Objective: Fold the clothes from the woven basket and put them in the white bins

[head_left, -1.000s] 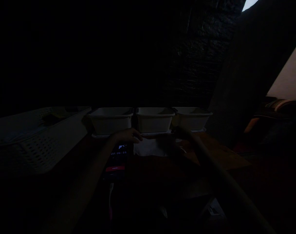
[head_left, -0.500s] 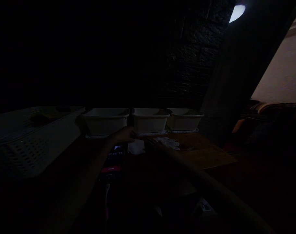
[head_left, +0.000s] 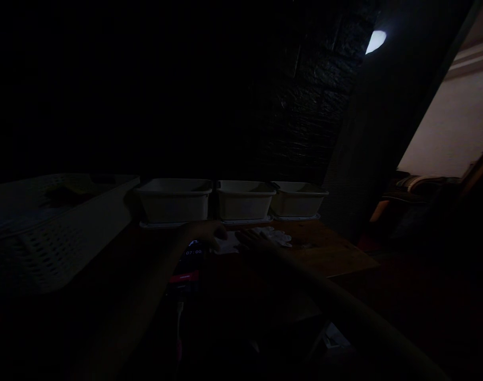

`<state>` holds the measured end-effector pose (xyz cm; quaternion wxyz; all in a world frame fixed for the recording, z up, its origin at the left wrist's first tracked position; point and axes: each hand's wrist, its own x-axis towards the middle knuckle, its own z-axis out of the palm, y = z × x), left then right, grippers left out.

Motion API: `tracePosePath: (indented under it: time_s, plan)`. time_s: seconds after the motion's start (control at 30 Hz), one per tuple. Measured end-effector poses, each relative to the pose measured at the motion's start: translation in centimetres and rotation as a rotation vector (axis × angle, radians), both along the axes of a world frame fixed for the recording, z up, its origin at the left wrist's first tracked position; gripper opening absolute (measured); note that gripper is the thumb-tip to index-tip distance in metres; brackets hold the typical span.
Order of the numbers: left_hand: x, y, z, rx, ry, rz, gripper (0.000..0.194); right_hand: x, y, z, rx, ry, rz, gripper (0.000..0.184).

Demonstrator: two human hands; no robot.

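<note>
The scene is very dark. A white, flat, cloth-like piece (head_left: 228, 244) lies on the wooden table between my two hands. At its left edge is my left hand (head_left: 209, 232), fingers bent, with a gap between thumb and fingers. My right hand (head_left: 254, 239) lies over its right side, palm down, fingers stretched out. Just beyond the right hand rests a white glove (head_left: 279, 236), partly covered by that hand. A phone (head_left: 186, 270) with a lit timer screen lies below my left hand, its top partly covered by the wrist.
Three pale bins (head_left: 173, 201), (head_left: 245, 201), (head_left: 299, 200) stand in a row at the back, on white mats. A perforated white basket (head_left: 62, 248) holds items at the left. A cable (head_left: 179, 323) runs from the phone. The wooden table (head_left: 332, 248) ends at the right.
My left hand has come down slightly, its fingers opening over the white piece. My right hand's fingers have spread flat onto its right side. The view has shifted slightly.
</note>
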<state>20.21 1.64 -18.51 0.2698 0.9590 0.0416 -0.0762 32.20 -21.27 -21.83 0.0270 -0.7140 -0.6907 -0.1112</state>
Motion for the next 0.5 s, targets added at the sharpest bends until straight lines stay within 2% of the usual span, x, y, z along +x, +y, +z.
tracePosePath:
  time_s: [0.07,0.23,0.5]
  plan:
    - [0.0,-0.2,0.1,0.005,0.014,0.005,0.057,-0.3,-1.5,0.3,0.020,-0.053,0.094,0.045]
    - [0.1,-0.2,0.0,-0.022,0.028,0.038,0.061,0.0,-4.0,0.7,0.015,-0.072,0.086,0.049]
    - [0.2,-0.5,0.2,-0.029,0.024,0.006,0.058,2.2,-3.5,0.9,-0.021,-0.054,-0.012,0.045]
